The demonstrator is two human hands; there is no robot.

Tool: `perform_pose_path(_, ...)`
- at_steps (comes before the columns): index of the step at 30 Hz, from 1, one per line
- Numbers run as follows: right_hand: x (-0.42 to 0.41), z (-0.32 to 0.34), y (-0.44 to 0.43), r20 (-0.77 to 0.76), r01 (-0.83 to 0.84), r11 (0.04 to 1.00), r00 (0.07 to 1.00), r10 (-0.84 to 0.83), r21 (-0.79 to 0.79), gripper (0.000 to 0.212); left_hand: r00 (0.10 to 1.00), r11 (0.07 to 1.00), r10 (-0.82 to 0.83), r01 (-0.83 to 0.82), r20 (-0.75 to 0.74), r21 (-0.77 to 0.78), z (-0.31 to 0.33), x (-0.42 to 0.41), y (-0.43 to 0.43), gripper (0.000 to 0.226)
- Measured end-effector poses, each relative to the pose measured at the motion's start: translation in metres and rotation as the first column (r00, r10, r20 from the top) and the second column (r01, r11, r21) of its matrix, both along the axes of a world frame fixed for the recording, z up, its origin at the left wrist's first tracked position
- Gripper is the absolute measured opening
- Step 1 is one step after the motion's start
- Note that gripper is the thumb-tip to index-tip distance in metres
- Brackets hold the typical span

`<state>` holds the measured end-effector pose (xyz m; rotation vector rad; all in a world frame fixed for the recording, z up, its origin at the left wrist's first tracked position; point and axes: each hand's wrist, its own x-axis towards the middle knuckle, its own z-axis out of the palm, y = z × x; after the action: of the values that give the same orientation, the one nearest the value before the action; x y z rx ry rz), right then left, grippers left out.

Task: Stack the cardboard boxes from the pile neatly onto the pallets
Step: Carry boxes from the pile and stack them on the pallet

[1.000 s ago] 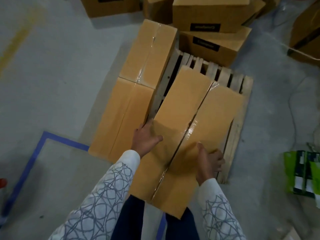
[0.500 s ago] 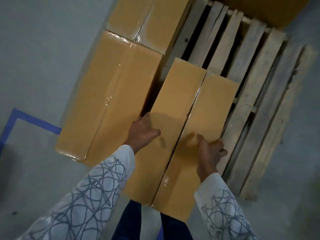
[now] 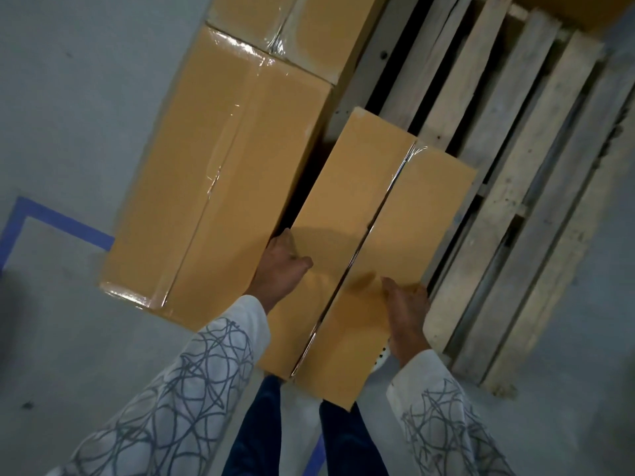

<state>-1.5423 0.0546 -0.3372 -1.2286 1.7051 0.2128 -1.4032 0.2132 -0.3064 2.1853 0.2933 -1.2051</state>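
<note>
I hold a long taped cardboard box low over the wooden pallet, its near end sticking out past the pallet's front edge toward my legs. My left hand grips its left edge, thumb on top, fingers down the side. My right hand grips its right edge the same way. A second long box lies on the pallet's left part, close beside the held one with a dark gap between them. A third box lies behind it, end to end.
Bare pallet slats fill the right half of the view. Grey concrete floor surrounds the pallet, with a blue tape line at left. A corner of another brown box shows at the top right.
The box has come lower and closer to the pallet slats beside the left box. My view has dropped nearer; the pile at the back has left the frame.
</note>
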Motion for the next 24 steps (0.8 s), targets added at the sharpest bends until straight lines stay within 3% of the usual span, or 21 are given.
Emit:
perform_pose_path(3, 0.005, 0.002, -0.003, -0.012, 0.001, 1.0, 1.0, -0.001, 0.025, 0.105, 1.0, 1.0, 0.011, -0.011, 0.004, 0.011, 0.003, 0.003, -0.001, 0.079)
perform_pose_path(8, 0.005, -0.011, -0.008, 0.062, -0.001, 1.0, 0.998, 0.0, 0.025, 0.128, 0.999, 0.999, 0.032, -0.033, 0.006, 0.034, 0.004, 0.008, 0.001, 0.068)
perform_pose_path(16, 0.016, -0.007, -0.009, 0.065, -0.031, 0.998, 0.998, 0.027, 0.062, 0.099, 0.999, 0.999, 0.024, -0.025, 0.031, 0.044, 0.002, 0.016, 0.006, 0.074)
perform_pose_path(20, 0.017, -0.01, -0.008, 0.106, -0.046, 0.997, 0.994, 0.038, 0.068, 0.117, 0.996, 0.996, 0.087, -0.087, 0.027, 0.0, 0.003, 0.014, 0.008, 0.09)
perform_pose_path(22, 0.017, -0.007, -0.004, 0.095, -0.108, 0.993, 0.99, 0.102, 0.056, 0.114, 0.982, 0.983, 0.182, -0.18, 0.055, -0.039, 0.004, 0.002, 0.009, 0.082)
perform_pose_path(24, 0.018, -0.003, -0.001, 0.021, -0.265, 0.964, 0.964, 0.266, -0.02, 0.098, 0.957, 0.959, 0.28, -0.275, 0.079, -0.068, 0.006, -0.022, 0.011, 0.068)
